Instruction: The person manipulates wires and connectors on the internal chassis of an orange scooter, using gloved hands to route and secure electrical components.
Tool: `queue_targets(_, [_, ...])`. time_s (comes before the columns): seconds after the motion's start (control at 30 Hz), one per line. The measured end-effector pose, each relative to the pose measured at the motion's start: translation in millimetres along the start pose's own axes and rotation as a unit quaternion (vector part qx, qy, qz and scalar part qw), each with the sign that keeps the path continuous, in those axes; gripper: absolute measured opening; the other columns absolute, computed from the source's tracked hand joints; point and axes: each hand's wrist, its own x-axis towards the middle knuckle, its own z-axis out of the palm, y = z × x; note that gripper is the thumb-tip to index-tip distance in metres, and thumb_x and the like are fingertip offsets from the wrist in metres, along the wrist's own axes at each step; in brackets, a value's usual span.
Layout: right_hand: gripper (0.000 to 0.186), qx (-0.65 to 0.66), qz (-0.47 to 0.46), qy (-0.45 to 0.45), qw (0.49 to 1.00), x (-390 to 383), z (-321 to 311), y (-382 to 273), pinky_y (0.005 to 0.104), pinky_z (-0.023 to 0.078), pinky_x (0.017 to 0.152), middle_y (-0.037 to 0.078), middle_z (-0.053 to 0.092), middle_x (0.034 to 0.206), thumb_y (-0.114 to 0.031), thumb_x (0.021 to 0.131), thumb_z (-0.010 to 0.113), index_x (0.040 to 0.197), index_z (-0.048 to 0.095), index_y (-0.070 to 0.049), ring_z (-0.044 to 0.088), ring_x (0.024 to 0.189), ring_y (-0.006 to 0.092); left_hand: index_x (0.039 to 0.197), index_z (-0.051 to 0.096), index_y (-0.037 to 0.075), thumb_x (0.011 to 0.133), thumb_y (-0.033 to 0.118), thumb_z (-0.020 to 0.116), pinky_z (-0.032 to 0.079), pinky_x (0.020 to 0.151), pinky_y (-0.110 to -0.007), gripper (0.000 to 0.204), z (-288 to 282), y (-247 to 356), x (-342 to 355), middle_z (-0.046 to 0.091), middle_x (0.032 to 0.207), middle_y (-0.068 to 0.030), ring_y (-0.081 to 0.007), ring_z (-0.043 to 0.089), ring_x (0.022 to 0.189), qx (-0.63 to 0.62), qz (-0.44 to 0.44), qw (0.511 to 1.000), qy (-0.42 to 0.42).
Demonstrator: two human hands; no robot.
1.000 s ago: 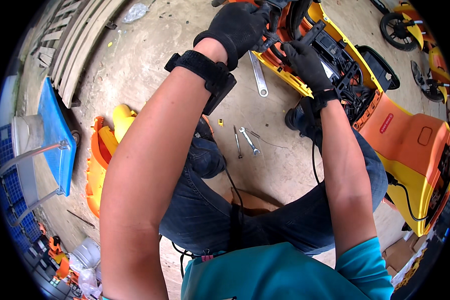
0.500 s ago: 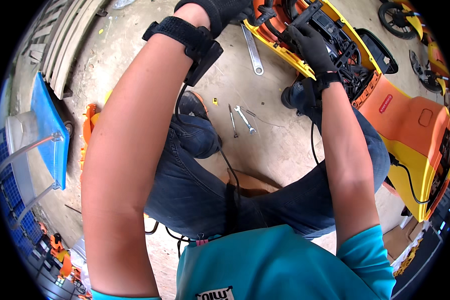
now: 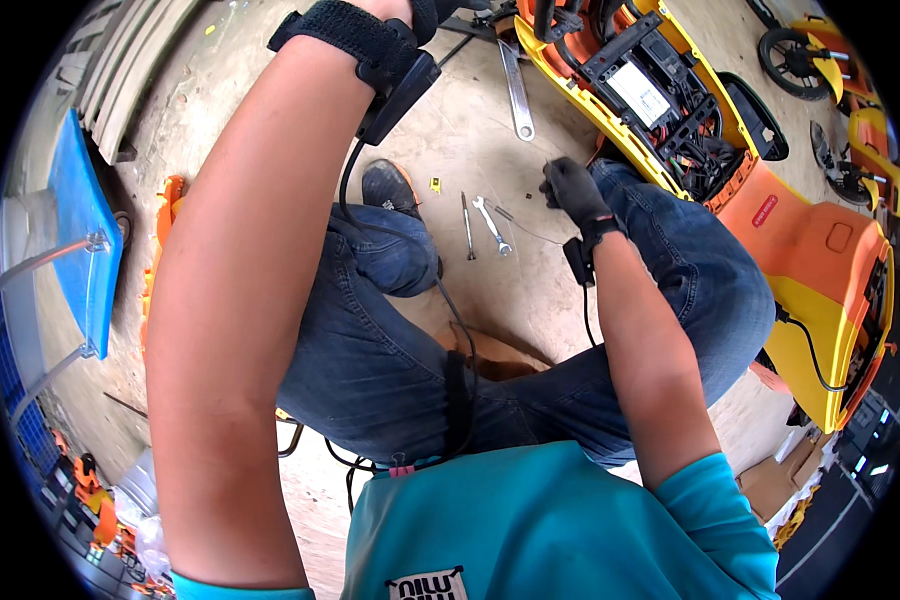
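A seated person in jeans works with gloved hands over a dusty concrete floor (image 3: 490, 130) beside an opened yellow-and-orange ride-on vehicle (image 3: 670, 100).

The right hand (image 3: 570, 190), black-gloved, hovers low near the floor at about 1 o'clock from the knees, fingers curled in a closed grip; whether it pinches anything cannot be told. The left hand (image 3: 425, 12) is at 12 o'clock, cut off by the frame edge, its grip impossible to read. A small spanner (image 3: 492, 225) and a thin tool (image 3: 466, 226) lie side by side on the floor just left of the right hand; a large spanner (image 3: 517, 90) lies farther up. A blue panel (image 3: 80, 230) stands at 9 o'clock. Half a second earlier the right hand was up on the vehicle's open bay; it has since dropped to the floor.
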Motion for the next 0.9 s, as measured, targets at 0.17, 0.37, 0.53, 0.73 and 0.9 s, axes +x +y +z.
queue_targets(0.17, [0.017,-0.044,0.147,-0.061,0.986,-23,20,100,0.0284,0.047,0.050,0.004,0.057,0.073,-0.023,0.092,0.058,0.096,0.055,-0.006,0.053,0.057,0.0120,0.094,0.069,0.003,0.091,0.019,0.052,0.052,0.069,-0.040,0.023,15,-1,16,0.068,0.083,-0.0182,-0.0325,0.067,0.077,-0.082,-0.066,0.994,0.026])
queue_targets(0.37, [0.021,0.031,0.045,-0.025,0.998,-18,49,58,0.0318,0.049,0.051,0.007,0.061,0.066,-0.023,0.086,0.063,0.092,0.063,-0.002,0.058,0.054,0.0158,0.096,0.066,0.002,0.085,0.021,0.053,0.050,0.074,-0.044,0.026,-27,30,8,0.067,0.087,-0.0241,-0.0395,0.064,0.084,-0.260,-0.278,0.920,0.090])
queue_targets(0.53, [0.021,0.005,0.006,-0.004,1.000,-19,44,41,0.0267,0.048,0.052,0.005,0.060,0.073,-0.021,0.090,0.064,0.092,0.058,-0.001,0.056,0.058,0.0109,0.108,0.066,-0.001,0.090,0.030,0.063,0.050,0.068,-0.028,0.036,5,19,19,0.066,0.080,-0.0069,-0.0121,0.062,0.072,-0.301,-0.298,0.904,0.054])
queue_targets(0.73, [0.022,0.007,0.066,-0.020,0.998,-24,44,65,0.0276,0.047,0.050,0.007,0.059,0.072,-0.024,0.093,0.059,0.096,0.057,-0.002,0.054,0.056,0.0124,0.103,0.067,0.000,0.090,0.027,0.058,0.050,0.069,-0.031,0.032,-8,31,16,0.066,0.076,-0.0094,-0.0168,0.063,0.069,-0.268,-0.328,0.906,0.005])
queue_targets(0.9, [0.021,0.018,0.091,-0.044,0.995,-23,47,73,0.0283,0.046,0.049,0.007,0.058,0.072,-0.023,0.094,0.058,0.097,0.056,-0.002,0.054,0.056,0.0128,0.100,0.068,0.000,0.088,0.024,0.055,0.049,0.072,-0.037,0.030,19,36,19,0.067,0.079,-0.0160,-0.0265,0.063,0.071,-0.273,-0.310,0.910,-0.042])
